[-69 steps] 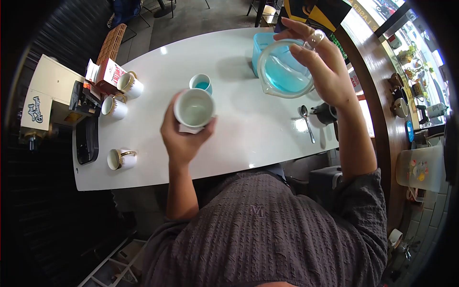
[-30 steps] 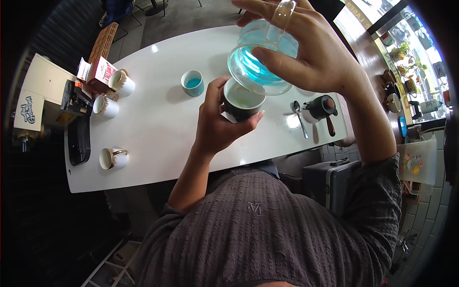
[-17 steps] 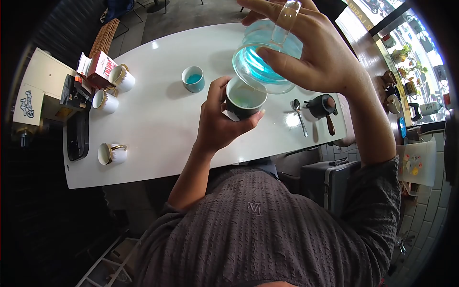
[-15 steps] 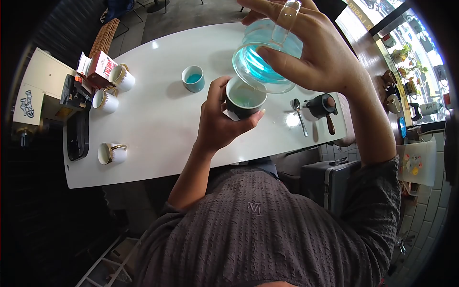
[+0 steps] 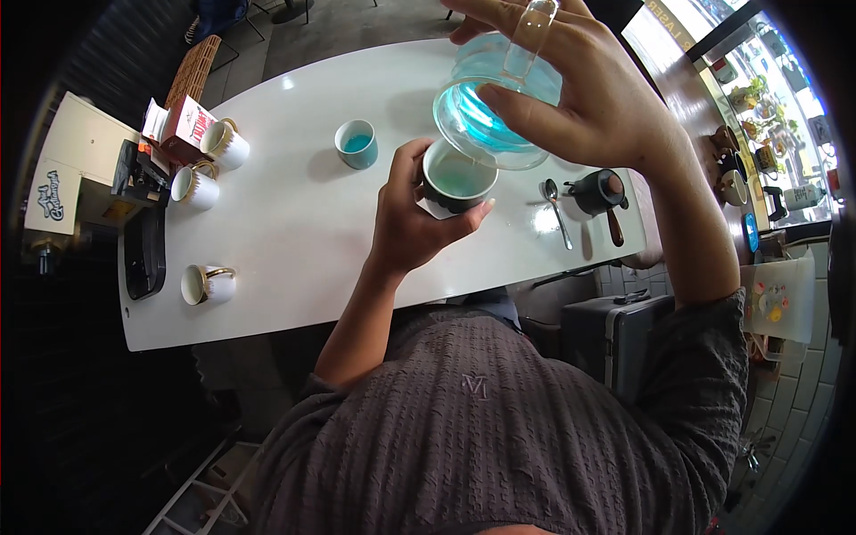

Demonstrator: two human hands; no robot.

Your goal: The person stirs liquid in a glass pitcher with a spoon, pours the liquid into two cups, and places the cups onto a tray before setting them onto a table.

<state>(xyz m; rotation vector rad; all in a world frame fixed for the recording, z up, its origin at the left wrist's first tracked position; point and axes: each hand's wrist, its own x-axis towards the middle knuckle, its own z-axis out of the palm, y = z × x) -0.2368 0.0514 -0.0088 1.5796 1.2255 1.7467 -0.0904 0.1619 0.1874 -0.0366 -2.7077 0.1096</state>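
Note:
A dark cup with a pale inside [image 5: 459, 183] is wrapped by the fingers of my left hand [image 5: 415, 223]. Pale greenish liquid shows in it. Above its rim, my right hand [image 5: 580, 98] grips a glass jug [image 5: 490, 120] of bright blue liquid, tilted with its mouth over the cup. The jug's clear handle sticks up between the fingers. To the left, a small light blue cup [image 5: 358, 144] stands upright on the white table [image 5: 303, 241] with blue liquid inside.
Three white mugs with gold handles, one of them near the front [image 5: 209, 284], stand at the left beside a red and white box [image 5: 187, 129]. A black tray [image 5: 146, 259] lies at the left edge. At right are a spoon [image 5: 558, 214] and a dark pot with a wooden handle [image 5: 596, 193].
My left hand has brought the dark cup right, under the jug. My right hand has moved the jug left and tilted it over the cup. The liquid in the dark cup now looks bluer.

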